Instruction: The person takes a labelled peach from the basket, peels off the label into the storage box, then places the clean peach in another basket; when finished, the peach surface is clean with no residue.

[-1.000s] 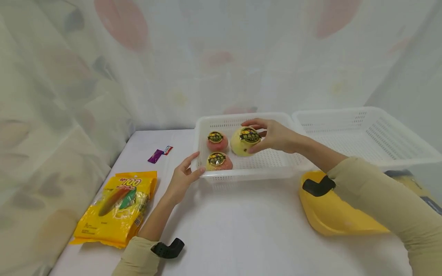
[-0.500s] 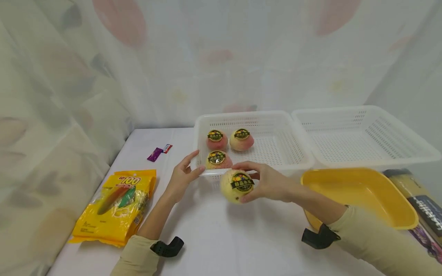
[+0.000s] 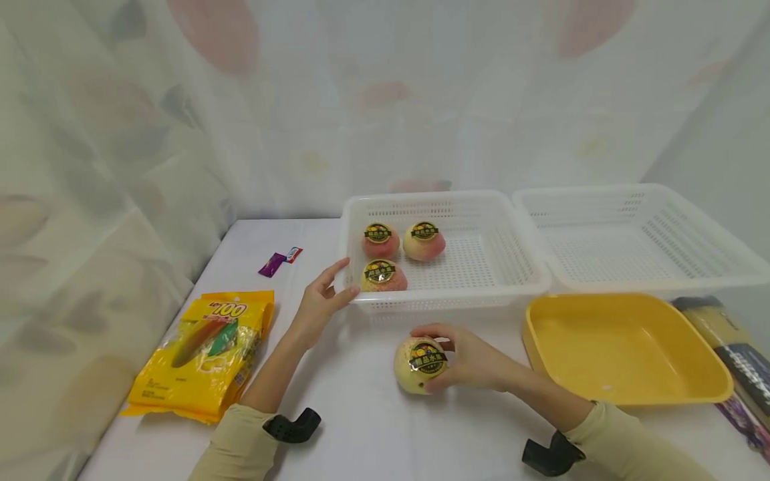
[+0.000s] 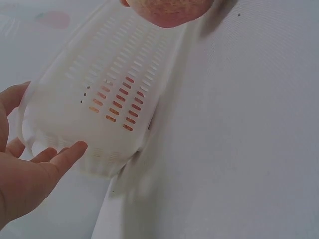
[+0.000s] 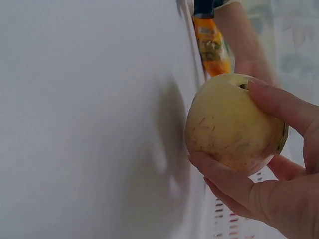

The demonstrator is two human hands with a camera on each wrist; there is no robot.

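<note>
In the head view my right hand (image 3: 475,357) holds a pale yellow peach (image 3: 413,364) with a black-and-gold label, low over the white table in front of the basket. The right wrist view shows thumb and fingers round that peach (image 5: 234,124), its stem hollow near the thumb. My left hand (image 3: 317,308) holds the near left corner of a white plastic basket (image 3: 451,295), thumb at the front rim, fingers along the side. Three labelled peaches sit inside: a pink one (image 3: 380,247) at back left, a pink-and-yellow one (image 3: 424,248) beside it, and another (image 3: 385,284) at the front.
A second white basket (image 3: 637,284) adjoins on the right, a yellow tray (image 3: 625,394) before it. Dark-labelled packages (image 3: 736,354) lie at far right. A yellow candy bag (image 3: 180,387) lies left, with a purple packet (image 3: 273,264) and a small red-and-white packet (image 3: 293,254) behind.
My right hand has carried the yellow peach out of the basket, over the front rim and toward me, uncovering the pink-and-yellow peach behind. My left hand stays at the basket corner.
</note>
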